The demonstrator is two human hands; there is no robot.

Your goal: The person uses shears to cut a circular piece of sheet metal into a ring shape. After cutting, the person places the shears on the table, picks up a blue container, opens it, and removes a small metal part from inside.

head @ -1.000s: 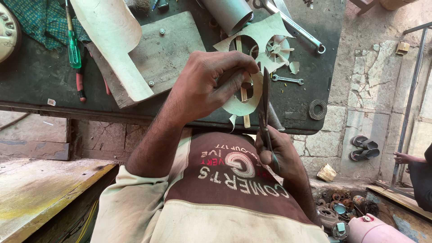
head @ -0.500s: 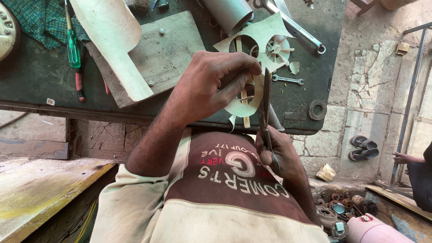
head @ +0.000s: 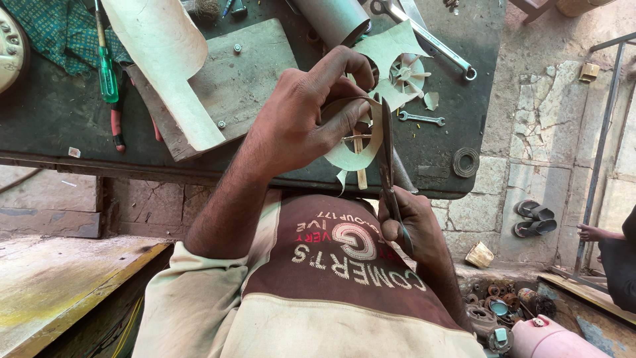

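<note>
Left hand point(head: 301, 122) curled, pinching pale paper cutout point(head: 351, 156) | right hand point(head: 414, 225) at 5 o'clock, fist gripping scissors point(head: 386, 152), blades pointing 12 o'clock into cutout

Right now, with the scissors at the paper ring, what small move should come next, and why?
Probably close the long dark metal scissors a little to lengthen the cut. The right hand holds their handles, the blades lie along the edge of the pale round paper ring, and the left hand pinches that ring steady above the dark workbench.
</note>
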